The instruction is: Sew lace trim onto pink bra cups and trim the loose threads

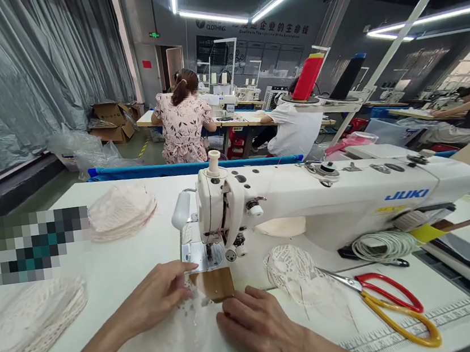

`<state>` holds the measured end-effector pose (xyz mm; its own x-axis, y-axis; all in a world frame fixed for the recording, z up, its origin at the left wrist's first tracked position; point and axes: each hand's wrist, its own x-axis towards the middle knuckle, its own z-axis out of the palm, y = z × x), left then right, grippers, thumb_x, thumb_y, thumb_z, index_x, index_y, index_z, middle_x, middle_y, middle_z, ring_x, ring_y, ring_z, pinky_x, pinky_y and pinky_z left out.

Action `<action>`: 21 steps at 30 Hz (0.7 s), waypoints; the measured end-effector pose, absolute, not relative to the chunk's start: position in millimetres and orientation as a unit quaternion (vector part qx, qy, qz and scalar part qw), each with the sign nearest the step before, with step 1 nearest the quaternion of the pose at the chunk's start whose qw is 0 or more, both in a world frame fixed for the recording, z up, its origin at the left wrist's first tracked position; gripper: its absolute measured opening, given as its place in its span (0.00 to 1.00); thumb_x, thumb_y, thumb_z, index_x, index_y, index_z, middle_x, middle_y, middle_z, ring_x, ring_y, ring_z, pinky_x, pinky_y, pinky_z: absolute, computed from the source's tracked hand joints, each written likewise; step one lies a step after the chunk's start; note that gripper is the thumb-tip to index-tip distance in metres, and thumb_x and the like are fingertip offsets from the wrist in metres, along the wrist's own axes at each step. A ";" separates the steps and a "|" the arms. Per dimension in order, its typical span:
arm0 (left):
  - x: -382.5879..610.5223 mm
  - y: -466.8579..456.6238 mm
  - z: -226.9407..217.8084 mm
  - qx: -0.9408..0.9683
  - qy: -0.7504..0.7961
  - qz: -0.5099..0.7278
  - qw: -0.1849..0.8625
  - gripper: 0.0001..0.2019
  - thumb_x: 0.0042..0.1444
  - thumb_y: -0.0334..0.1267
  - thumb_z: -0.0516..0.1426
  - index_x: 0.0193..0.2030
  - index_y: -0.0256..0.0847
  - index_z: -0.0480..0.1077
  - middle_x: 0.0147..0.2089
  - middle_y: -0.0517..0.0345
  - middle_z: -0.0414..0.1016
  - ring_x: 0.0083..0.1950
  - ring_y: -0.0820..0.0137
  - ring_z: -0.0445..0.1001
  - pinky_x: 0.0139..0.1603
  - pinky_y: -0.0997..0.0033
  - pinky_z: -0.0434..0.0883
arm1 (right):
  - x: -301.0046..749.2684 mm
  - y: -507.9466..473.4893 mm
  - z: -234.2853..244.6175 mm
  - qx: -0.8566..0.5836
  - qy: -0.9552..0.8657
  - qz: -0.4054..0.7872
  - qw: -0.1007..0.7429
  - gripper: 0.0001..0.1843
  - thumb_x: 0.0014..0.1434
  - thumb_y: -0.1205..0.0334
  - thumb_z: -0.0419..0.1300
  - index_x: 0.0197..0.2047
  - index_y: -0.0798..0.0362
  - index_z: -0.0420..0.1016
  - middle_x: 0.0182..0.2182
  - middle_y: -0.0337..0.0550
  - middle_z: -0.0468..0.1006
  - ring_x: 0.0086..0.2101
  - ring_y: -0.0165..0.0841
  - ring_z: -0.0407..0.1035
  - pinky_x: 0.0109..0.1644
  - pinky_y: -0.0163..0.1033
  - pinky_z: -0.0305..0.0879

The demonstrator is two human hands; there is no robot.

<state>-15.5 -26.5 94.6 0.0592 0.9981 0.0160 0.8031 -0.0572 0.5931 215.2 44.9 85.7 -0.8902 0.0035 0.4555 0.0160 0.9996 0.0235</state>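
Observation:
A sheer white fabric lies on the table in front of the sewing machine, partly under my hands. My left hand is at its left edge near the presser foot, index finger stretched forward and thumb apart from it, touching the cloth. Curled fingers of my right hand press onto the fabric at the right; their tips are partly hidden. Between the hands, a brown plate sits at the front of the metal needle plate. A cream lace piece lies right of them.
Red-and-yellow-handled scissors lie at right, by a coiled pale cord and a printed ruler. Stacked lace pieces and a larger lace stack are at left. Beyond the blue bar, people sit at other machines.

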 end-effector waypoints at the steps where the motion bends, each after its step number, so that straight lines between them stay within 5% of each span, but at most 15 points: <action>1: -16.1 -24.2 91.4 0.695 0.646 0.221 0.225 0.15 0.59 0.37 0.51 0.52 0.42 0.67 0.28 0.64 0.68 0.30 0.70 0.70 0.33 0.74 0.68 | 214.1 47.0 85.5 -0.006 -0.973 -0.012 0.232 0.16 0.63 0.76 0.43 0.35 0.59 0.70 0.25 0.42 0.67 0.25 0.30 0.59 0.26 0.37 0.52; 18: -12.0 -27.6 76.2 0.720 0.649 0.195 0.153 0.19 0.61 0.29 0.47 0.58 0.48 0.61 0.35 0.63 0.70 0.34 0.71 0.70 0.36 0.74 0.68 | 209.7 57.3 78.9 -0.010 -0.980 0.042 0.195 0.16 0.64 0.74 0.43 0.32 0.59 0.70 0.30 0.46 0.72 0.26 0.31 0.60 0.27 0.37 0.55; 21: -10.4 -27.3 78.7 0.713 0.655 0.194 0.160 0.19 0.62 0.30 0.47 0.58 0.48 0.61 0.36 0.63 0.69 0.35 0.70 0.70 0.37 0.72 0.67 | 209.4 57.3 79.3 -0.008 -0.977 0.016 0.211 0.16 0.64 0.74 0.43 0.33 0.58 0.71 0.37 0.47 0.75 0.27 0.31 0.61 0.27 0.37 0.54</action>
